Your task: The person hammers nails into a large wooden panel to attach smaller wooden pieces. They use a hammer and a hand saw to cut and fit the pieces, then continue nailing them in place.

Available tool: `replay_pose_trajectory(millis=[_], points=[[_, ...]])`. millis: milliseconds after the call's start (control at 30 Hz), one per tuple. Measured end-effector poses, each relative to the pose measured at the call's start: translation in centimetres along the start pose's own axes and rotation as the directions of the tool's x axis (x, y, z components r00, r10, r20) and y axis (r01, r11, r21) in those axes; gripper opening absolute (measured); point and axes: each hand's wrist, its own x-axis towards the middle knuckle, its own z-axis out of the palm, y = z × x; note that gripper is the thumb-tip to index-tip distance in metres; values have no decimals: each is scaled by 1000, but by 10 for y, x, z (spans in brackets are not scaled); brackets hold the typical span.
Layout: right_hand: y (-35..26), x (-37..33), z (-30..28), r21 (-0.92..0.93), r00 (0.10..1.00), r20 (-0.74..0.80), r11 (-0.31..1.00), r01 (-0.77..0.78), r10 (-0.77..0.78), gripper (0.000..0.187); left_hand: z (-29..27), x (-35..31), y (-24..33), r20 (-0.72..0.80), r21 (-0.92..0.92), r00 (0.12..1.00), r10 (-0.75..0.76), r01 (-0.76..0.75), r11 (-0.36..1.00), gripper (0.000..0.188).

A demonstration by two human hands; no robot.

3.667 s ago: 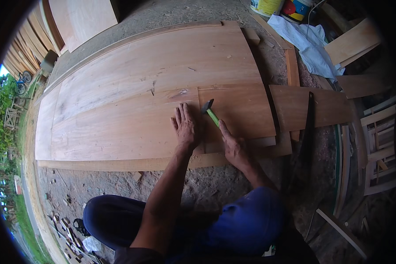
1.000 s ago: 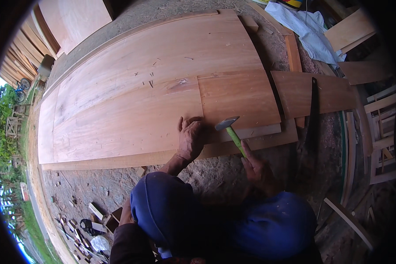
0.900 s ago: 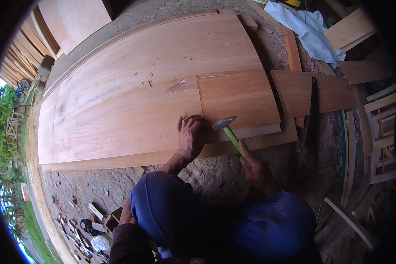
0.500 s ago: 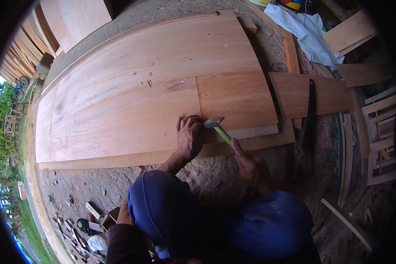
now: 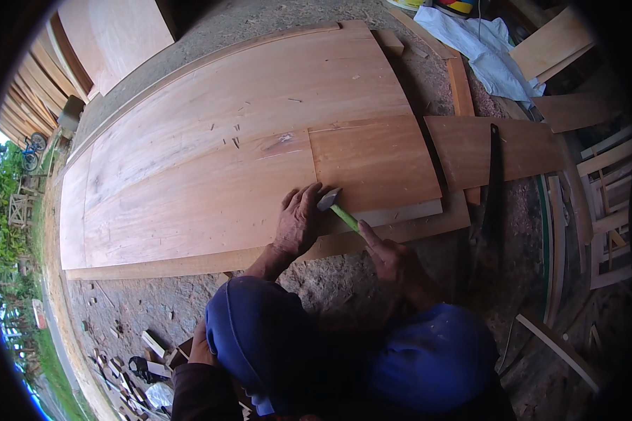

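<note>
My left hand (image 5: 298, 223) rests on a wide plywood panel (image 5: 189, 189), its fingers bent and drawn together beside the seam of a smaller plywood piece (image 5: 372, 158). Whatever the fingertips pinch is too small or hidden to make out. My right hand (image 5: 395, 263) grips a hammer by its green handle (image 5: 345, 218). The metal hammer head (image 5: 328, 199) is right beside my left fingertips, near the panel's close edge. Several loose nails (image 5: 236, 140) lie on the panel beyond my left hand. My left forearm passes behind my blue-clad knee (image 5: 256, 330).
A handsaw (image 5: 495, 175) lies across a plywood board (image 5: 534, 151) at the right. White sheeting (image 5: 467, 49) and wooden frames (image 5: 614, 217) are farther right. Wood offcuts (image 5: 154, 344) litter the ground at lower left. A large panel (image 5: 116, 42) stands at the far left.
The hammer head has shifted slightly left, closer to my left fingertips, with my right hand following. My left hand has moved slightly, staying by the seam. The view has tilted a little.
</note>
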Motion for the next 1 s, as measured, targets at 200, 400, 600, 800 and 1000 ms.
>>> replay_pose_trajectory(millis=[200,400,600,800,1000], points=[[3,-12,9,25,955,-265,989,144,-132,73,6,-6,-3,31,-5,1000,7,-6,1000,63],[-3,-12,-14,-70,976,-155,987,145,-155,72,14,-2,-1,-14,8,999,50,-50,999,63],[3,-12,-11,-218,996,28,972,88,-83,70,10,-3,-3,-45,2,998,49,-49,999,62],[17,-7,-3,-285,994,105,958,17,14,68,-1,1,-6,-146,-134,989,-13,-7,991,56],[19,-6,12,-84,995,-5,992,-99,99,56,-42,1,-95,-492,-165,749,-445,421,892,21]])
